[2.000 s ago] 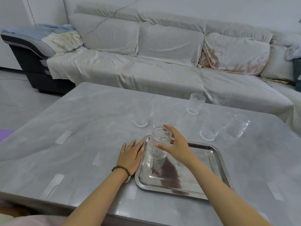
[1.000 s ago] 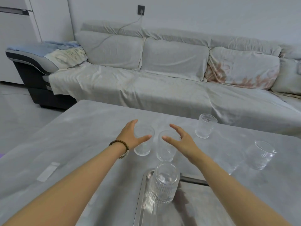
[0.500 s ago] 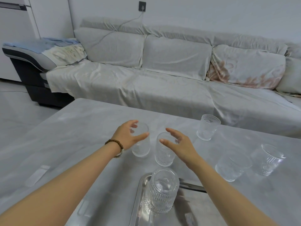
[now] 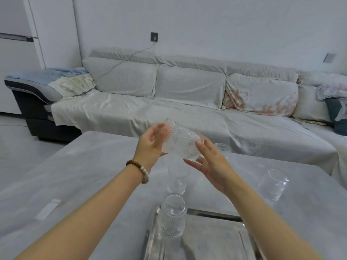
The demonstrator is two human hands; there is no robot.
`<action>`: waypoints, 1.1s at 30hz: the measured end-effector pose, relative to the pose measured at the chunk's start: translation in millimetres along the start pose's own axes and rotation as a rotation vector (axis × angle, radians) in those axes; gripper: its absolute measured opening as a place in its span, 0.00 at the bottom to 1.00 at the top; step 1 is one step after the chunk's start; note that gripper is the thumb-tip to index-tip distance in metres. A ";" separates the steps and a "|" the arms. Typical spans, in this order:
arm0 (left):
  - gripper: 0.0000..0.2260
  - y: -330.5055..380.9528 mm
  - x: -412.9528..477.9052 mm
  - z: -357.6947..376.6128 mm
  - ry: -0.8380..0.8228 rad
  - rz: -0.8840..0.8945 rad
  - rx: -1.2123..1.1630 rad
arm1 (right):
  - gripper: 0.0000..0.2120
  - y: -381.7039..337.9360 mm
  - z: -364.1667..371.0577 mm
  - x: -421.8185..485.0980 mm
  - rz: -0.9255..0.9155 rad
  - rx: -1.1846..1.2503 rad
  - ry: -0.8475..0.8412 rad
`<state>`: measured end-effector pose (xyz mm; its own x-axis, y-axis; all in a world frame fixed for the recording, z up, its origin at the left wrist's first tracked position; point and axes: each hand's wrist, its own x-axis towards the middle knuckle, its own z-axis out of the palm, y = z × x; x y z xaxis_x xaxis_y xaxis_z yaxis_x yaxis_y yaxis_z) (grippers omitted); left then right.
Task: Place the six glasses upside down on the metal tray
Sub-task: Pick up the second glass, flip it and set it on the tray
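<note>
A clear ribbed glass [image 4: 181, 142] is in the air above the table, tilted onto its side. My left hand [image 4: 151, 146] cups its left end and my right hand [image 4: 212, 164] holds its right end between thumb and fingers. One glass [image 4: 171, 220] stands upside down in the far left corner of the metal tray [image 4: 210, 241]. An upright glass [image 4: 177, 180] stands on the table just beyond the tray. Another glass [image 4: 222, 148] peeks out behind my right hand, and a third [image 4: 274, 184] stands at the right. My right forearm covers part of the table.
The grey table [image 4: 84, 175] runs off to the left with pale rectangular marks [image 4: 47, 209] on it. A long covered sofa [image 4: 187, 102] stands right behind the table's far edge. The tray's near part is cut off by the frame's bottom edge.
Both hands closed on one of the two near upright glasses, lifted it off the table and tipped it sideways. The view has tilted upward.
</note>
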<state>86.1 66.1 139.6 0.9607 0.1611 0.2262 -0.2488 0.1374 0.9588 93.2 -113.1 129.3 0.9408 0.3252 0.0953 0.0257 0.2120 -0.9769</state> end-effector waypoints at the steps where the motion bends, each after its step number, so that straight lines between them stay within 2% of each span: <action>1: 0.28 1.3 -6.9 8.2 -0.003 -0.019 -0.042 | 0.29 -4.0 -3.1 -7.2 -0.001 0.026 -0.006; 3: 0.33 1.3 -20.0 23.0 -0.026 -0.040 -0.105 | 0.29 -11.5 -10.9 -22.4 0.000 0.053 0.005; 6: 0.32 -3.3 -37.4 39.9 -0.099 -0.037 -0.089 | 0.35 -17.9 -24.4 -46.4 0.008 0.039 0.082; 8: 0.29 -11.8 -46.4 45.1 -0.160 -0.018 0.012 | 0.38 -19.3 -33.6 -62.4 0.009 0.011 0.164; 10: 0.32 -24.5 -53.6 42.8 -0.220 -0.016 0.133 | 0.38 -20.0 -44.3 -77.0 -0.021 -0.067 0.258; 14: 0.34 -59.2 -67.6 16.5 -0.321 -0.021 0.456 | 0.38 -16.4 -67.7 -100.9 -0.103 -0.400 0.358; 17: 0.34 -84.9 -77.9 0.9 -0.391 -0.015 0.738 | 0.34 -4.3 -78.9 -112.1 -0.098 -0.579 0.330; 20: 0.34 -98.5 -83.9 -0.6 -0.443 -0.007 0.847 | 0.30 17.5 -82.6 -114.3 -0.066 -0.649 0.267; 22: 0.31 -105.4 -84.2 0.0 -0.429 0.014 0.876 | 0.30 33.2 -81.7 -113.1 -0.016 -0.695 0.219; 26: 0.26 -116.0 -85.3 -1.0 -0.364 0.046 0.851 | 0.33 54.4 -78.0 -105.9 0.029 -0.934 0.080; 33: 0.23 -121.3 -86.3 -0.5 -0.323 0.084 0.798 | 0.33 73.1 -73.5 -93.4 0.059 -1.042 -0.008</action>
<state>33.3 36.0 3.7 0.9611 -0.1622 0.2237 -0.2759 -0.6093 0.7434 32.0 -195.7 34.9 0.9478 0.3165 0.0395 0.2624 -0.7032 -0.6608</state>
